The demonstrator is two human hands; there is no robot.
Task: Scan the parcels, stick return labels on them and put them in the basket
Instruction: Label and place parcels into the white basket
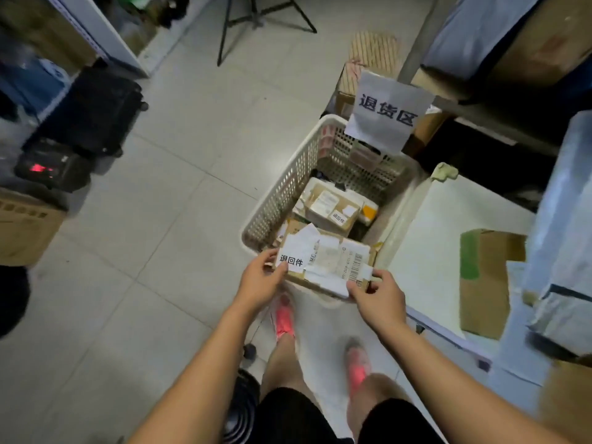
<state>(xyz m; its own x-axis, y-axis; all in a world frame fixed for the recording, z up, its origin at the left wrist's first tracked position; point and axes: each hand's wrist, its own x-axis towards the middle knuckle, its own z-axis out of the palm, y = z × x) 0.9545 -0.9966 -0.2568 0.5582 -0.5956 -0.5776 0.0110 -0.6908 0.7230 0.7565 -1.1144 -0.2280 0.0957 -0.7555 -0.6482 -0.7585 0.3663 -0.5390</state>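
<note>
Currently I see the parcel (323,262) pinched between left hand (260,280) and right hand (379,298), above the basket (282,193) near edge.

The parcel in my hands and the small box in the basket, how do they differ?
The held parcel is gripped by left hand and right hand over the basket's rim; the small box lies inside, untouched. The held parcel's top is mostly white labels; the small box shows more cardboard. Both carry a return sticker.
</note>
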